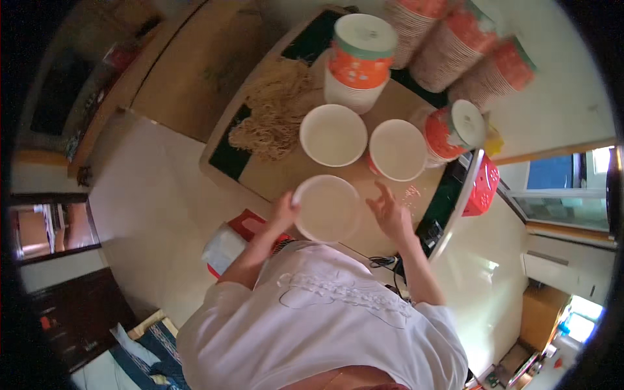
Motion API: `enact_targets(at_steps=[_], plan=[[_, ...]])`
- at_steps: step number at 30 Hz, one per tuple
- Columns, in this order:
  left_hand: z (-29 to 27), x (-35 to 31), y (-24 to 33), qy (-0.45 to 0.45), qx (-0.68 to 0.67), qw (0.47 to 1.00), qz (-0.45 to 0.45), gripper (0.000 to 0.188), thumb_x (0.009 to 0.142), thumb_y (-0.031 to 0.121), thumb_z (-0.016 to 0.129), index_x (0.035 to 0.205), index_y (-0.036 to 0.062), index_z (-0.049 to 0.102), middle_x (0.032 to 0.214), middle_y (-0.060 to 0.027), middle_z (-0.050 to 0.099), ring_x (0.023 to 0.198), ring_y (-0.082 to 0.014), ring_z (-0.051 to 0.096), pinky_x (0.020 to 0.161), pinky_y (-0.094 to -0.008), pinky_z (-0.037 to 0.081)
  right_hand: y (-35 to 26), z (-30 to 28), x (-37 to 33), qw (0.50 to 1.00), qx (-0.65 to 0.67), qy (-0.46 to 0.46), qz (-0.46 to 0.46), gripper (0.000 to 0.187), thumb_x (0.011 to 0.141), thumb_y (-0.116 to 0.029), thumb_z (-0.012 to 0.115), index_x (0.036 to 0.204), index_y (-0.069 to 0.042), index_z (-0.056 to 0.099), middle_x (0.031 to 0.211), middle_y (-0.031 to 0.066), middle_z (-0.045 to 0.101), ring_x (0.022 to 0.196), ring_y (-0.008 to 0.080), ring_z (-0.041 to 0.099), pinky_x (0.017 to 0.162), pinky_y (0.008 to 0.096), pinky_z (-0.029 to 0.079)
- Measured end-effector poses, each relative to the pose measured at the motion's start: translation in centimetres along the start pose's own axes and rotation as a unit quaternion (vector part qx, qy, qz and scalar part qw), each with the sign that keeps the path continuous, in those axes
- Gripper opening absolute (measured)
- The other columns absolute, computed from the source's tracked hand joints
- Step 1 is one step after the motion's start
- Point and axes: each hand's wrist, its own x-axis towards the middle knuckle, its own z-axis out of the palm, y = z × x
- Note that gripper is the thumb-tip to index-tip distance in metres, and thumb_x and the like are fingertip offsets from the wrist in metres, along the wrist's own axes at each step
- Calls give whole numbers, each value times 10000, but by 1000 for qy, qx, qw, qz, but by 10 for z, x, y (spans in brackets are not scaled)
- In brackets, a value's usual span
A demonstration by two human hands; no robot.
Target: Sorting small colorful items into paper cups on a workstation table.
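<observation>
My left hand (284, 212) grips the rim of a round white paper tub (328, 209) at the near edge of the table, with the tub's pale inside facing up. To the right of it, my right hand (391, 213) is open, its fingers apart and holding nothing that I can see. Just beyond stand two more open paper tubs, one in the middle (333, 135) and one to the right (398, 150) with some orange showing on its outer side. Left of these lies a loose heap of tan, stringy strands (273, 110).
Behind the open tubs rises a stack of tubs (361, 58) with a pale, green-edged top. Tall nested stacks (448, 55) line the far right, and a shorter orange stack (455, 127) stands nearer. A red basket (481, 185) is beyond the table's right edge. Black cables (383, 261) hang near me.
</observation>
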Motion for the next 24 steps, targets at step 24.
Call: enact_targets(at_steps=[24], plan=[[-79,175,-17,227,224,947,30,179,828,199,628,952,70,625,883,-129,617,864,-301,595,734,-416,482,-1,-11,-30,977,33,204,53,365,851,-38,578,1211,-90,538,764,49,589,646,109,549,575,248,457]])
